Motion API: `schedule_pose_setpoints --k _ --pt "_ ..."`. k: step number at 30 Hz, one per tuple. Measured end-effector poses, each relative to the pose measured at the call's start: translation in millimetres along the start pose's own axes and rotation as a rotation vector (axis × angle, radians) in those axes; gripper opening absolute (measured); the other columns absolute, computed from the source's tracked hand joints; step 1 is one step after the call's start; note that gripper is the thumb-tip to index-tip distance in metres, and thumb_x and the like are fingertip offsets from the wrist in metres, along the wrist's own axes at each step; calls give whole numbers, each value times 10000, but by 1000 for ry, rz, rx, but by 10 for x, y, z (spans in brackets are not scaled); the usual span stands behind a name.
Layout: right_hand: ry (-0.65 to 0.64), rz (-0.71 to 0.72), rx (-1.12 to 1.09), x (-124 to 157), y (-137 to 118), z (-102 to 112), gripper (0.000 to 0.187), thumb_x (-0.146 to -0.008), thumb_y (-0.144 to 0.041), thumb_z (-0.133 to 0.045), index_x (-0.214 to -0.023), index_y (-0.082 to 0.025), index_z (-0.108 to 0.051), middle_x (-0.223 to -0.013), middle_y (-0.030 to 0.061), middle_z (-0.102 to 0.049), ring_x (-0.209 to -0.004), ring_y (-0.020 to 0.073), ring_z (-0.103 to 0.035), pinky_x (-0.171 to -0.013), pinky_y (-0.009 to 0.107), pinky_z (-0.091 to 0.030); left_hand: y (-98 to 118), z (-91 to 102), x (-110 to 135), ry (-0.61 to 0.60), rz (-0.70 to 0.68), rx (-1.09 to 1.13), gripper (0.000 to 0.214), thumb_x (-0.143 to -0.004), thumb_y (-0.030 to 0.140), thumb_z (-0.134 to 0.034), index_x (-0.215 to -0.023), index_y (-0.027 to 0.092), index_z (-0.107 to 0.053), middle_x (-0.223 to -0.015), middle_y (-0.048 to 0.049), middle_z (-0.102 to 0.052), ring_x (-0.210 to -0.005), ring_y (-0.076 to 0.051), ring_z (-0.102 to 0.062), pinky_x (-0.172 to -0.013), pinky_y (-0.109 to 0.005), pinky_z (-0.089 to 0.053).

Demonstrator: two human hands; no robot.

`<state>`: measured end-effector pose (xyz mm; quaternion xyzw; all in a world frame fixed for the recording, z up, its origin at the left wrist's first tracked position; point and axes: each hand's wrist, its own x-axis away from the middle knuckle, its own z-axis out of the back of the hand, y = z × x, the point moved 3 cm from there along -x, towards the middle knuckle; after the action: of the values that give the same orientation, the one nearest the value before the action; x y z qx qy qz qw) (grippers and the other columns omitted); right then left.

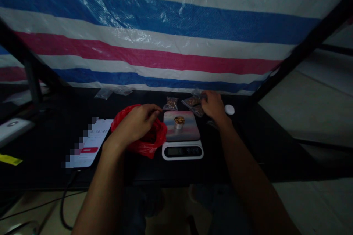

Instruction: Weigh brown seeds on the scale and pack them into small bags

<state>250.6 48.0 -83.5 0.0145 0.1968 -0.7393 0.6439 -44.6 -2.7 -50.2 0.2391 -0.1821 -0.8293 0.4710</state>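
Observation:
My left hand [139,123] hovers over a red plastic bag [146,148], its fingers stretched loosely to the right with the thumb a little apart. The dark inside of that bag is mostly hidden. Beside it is a white digital scale [182,143] with a steel plate; a small cup [179,123] heaped with brown pieces sits on the plate. My right hand [213,106] is beyond the scale, its fingertips closed at the edge of a small clear bag of brown pieces [193,101]. Another filled bag [171,102] lies just behind the scale.
At left a phone [91,143] shows a timer, near a white device [15,130] and a yellow strip [10,159]. Clear bags [103,93] lie at the back left. A white round lid [229,109] is right of my right hand. Striped sheeting [165,44] hangs behind.

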Motion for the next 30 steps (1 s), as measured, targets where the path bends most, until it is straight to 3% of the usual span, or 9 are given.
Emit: schedule_pose_setpoints --k 3,6,10,14,21,25,30 --pt "-102 -2 61 -3 16 -41 418 -1005 -279 -369 -1151 -189 -751 -1415 140 -611 -1390 363 -459 -1134 523 -378 4 1 1 -7 1 1 356 -993 340 -420 -1132 216 -723 -1181 -63 -767 -1063 -247 -720 -923 -368 -544" --pt "-206 2 104 7 27 -81 449 -1004 -265 -347 -1079 -158 -776 -1328 170 -667 -1313 367 -537 -1111 506 -407 -1 -8 -1 -22 19 0 347 -990 336 -425 -1125 221 -723 -1194 -64 -762 -1068 -247 -719 -902 -359 -548" --pt "-175 -10 119 3 72 -70 385 -942 -211 -448 -1134 -119 -769 -1276 207 -700 -1227 351 -625 -1038 438 -479 0 -13 -5 -34 23 7 342 -989 338 -428 -1121 226 -723 -1207 -61 -758 -1080 -244 -716 -907 -352 -547" --pt "-118 -68 62 4 144 -41 388 -921 -175 -498 -1212 -167 -755 -1253 167 -732 -1209 324 -662 -1027 415 -493 9 4 -1 -34 31 3 353 -990 333 -422 -1141 210 -717 -1212 -70 -756 -1090 -245 -712 -928 -361 -541" --pt "-116 -202 -119 -1 249 -2 314 -905 -156 -559 -1113 -199 -791 -1175 127 -772 -1134 276 -711 -996 368 -511 -7 3 -5 -25 9 0 366 -981 343 -425 -1152 216 -723 -1206 -75 -761 -1081 -253 -717 -943 -383 -551" --pt "-74 -193 -172 -16 307 6 273 -908 -193 -573 -1053 -167 -803 -1107 132 -788 -1089 286 -728 -955 363 -529 -12 -4 -10 -5 2 10 360 -971 347 -439 -1140 230 -733 -1177 -67 -773 -1065 -260 -729 -928 -386 -566" --pt "-111 -107 -126 -24 348 -15 368 -813 -19 -566 -1057 -171 -795 -1150 109 -777 -1105 254 -717 -986 347 -511 -5 5 -3 21 -17 28 341 -960 334 -458 -1116 242 -747 -1155 -63 -782 -1039 -256 -736 -914 -387 -577"
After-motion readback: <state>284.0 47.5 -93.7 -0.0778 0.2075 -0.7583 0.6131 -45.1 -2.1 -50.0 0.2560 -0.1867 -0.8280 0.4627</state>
